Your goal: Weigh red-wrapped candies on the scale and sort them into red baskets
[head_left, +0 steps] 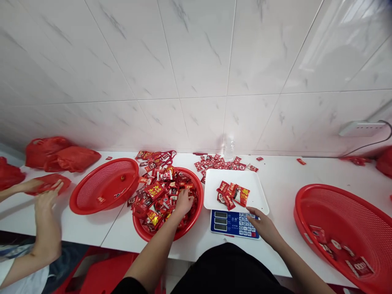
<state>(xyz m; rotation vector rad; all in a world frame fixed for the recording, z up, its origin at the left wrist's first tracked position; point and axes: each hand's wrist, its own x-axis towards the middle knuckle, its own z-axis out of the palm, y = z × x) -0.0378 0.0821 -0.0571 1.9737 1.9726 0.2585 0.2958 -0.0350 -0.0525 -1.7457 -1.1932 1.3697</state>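
Observation:
My left hand reaches into a round red basket heaped with small red snack packets. Its fingers are bent down among the wrappers, and whatever they grip is hidden. My right hand is open, fingers apart, at the front right corner of a digital scale. This scale has a white tray and a blue keypad panel with dark displays. Several red packets lie on the tray, among them a larger red and gold one.
Loose red packets lie behind the scale near a clear plastic item. Red baskets stand at left and right, each holding a few pieces. Far left, another person's hands handle a red bag; filled red bags sit behind.

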